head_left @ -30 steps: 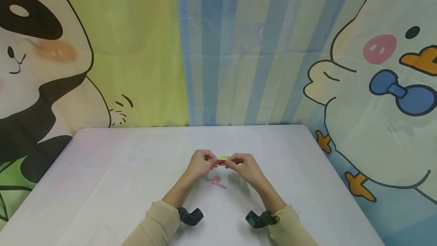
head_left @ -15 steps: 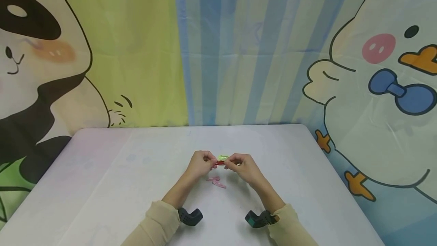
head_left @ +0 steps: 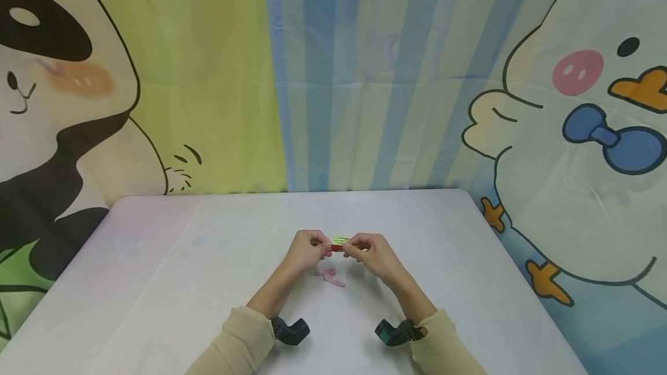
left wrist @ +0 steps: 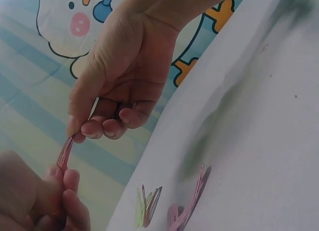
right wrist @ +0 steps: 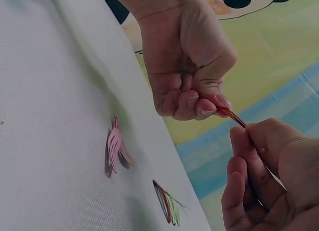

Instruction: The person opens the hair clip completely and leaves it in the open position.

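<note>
My left hand (head_left: 306,250) and right hand (head_left: 372,253) face each other above the middle of the table. Between them is a slim red snap hair clip (head_left: 337,247), glossy and narrow, with its left end pinched by the left thumb and fingers. The right thumb and index finger pinch its other end; fingertips hide both ends. In the right wrist view the red hair clip (right wrist: 233,116) is held off the table. Pink hair clips (head_left: 330,277) lie nearer the body, below the hands. Green hair clips (head_left: 341,240) lie just beyond, beside dark red ones (left wrist: 152,206).
The white table (head_left: 156,271) reaches back to a printed curtain (head_left: 354,74) with cartoon animals. A dark wrist device sits on the left wrist (head_left: 290,330) and another on the right wrist (head_left: 398,333). Light sleeves cover both forearms.
Both hands stay nearly in place with the red hair clip between them. The pink and green hair clips have not moved.
</note>
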Tool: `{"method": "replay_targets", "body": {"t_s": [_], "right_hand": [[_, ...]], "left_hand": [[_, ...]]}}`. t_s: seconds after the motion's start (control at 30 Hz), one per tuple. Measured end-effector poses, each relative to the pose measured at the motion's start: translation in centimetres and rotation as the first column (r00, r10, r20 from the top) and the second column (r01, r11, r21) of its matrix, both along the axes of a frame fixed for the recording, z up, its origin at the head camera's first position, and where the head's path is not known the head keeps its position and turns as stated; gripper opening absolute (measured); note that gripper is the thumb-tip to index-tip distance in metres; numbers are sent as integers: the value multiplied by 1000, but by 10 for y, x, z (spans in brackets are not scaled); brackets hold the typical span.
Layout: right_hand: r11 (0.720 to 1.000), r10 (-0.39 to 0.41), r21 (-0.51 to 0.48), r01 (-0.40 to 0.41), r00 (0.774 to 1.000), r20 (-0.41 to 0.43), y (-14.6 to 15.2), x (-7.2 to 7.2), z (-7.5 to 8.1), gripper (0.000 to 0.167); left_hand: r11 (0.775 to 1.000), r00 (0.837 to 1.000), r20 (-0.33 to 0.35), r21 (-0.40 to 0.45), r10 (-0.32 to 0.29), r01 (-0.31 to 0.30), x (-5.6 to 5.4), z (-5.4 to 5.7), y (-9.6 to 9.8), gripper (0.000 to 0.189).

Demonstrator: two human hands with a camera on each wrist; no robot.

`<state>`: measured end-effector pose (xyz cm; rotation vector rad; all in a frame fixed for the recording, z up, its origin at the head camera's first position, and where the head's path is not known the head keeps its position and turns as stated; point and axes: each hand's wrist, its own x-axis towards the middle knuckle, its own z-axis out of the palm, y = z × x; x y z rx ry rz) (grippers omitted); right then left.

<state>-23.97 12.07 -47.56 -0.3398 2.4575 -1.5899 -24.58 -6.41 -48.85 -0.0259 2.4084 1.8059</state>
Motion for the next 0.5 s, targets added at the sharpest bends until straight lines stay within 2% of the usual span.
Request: {"method": "replay_targets", "body": {"t_s": [0.07,0.13,0.23,0.33,0.4,0.5], "right_hand": [[1000,-3,-2,3,1000,-3,0,0,0,13],[1000,-12,-1,12,1000,-2,1,-1,-1,12],[999,-33,2,33,999,-9,3,-5,-7,13],[998,-58,3,58,998,-9,5,-7,-7,13],[998,-63,-6,63,998,-12,6,-7,-7,14],[998,-55,-24,55,998,-5,7,-8,-8,18]], "left_hand": [[1000,1000,-15,-10,-8,8,-1,-1,-1,9],[998,998,-50,-38,-48,46,-2,-2,-3,9],[985,977,-152,-116,-148,131,-4,-3,-10,10],[955,926,-281,-223,-254,195,-7,-4,-16,18],[932,875,-373,-302,-308,200,-9,-6,-19,22],[902,796,-483,-397,-364,172,-11,-9,-21,23]]}}
